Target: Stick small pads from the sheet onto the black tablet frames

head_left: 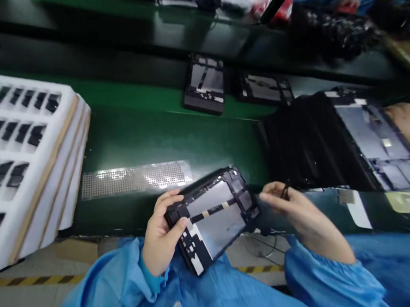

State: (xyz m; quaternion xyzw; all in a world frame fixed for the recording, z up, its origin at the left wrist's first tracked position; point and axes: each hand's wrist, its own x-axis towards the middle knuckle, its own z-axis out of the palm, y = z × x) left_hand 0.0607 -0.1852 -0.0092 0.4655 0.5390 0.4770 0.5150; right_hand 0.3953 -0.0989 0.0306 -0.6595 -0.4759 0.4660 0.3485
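Note:
My left hand (164, 234) grips an opened tablet (222, 212) by its left end, thumb on top and fingers along the edge. The tablet is tilted above the bench's near edge. Inside its black housing lie a silver battery, a dark ribbon with tan tape pieces, and boards at the right end. Just right of that end is my right hand (299, 212), with its fingers closed together. A small dark piece shows at these fingers, but I cannot make out what it is. Left of the tablet lies a clear sheet (137, 178) with rows of small metallic squares.
White foam trays (29, 173) with small black parts are stacked at the left. Two more opened tablets (206, 84) (265, 87) lie farther back. At the right, a co-worker's hand (406, 118) touches a larger opened device (380, 133) beside black sheeting (305, 142).

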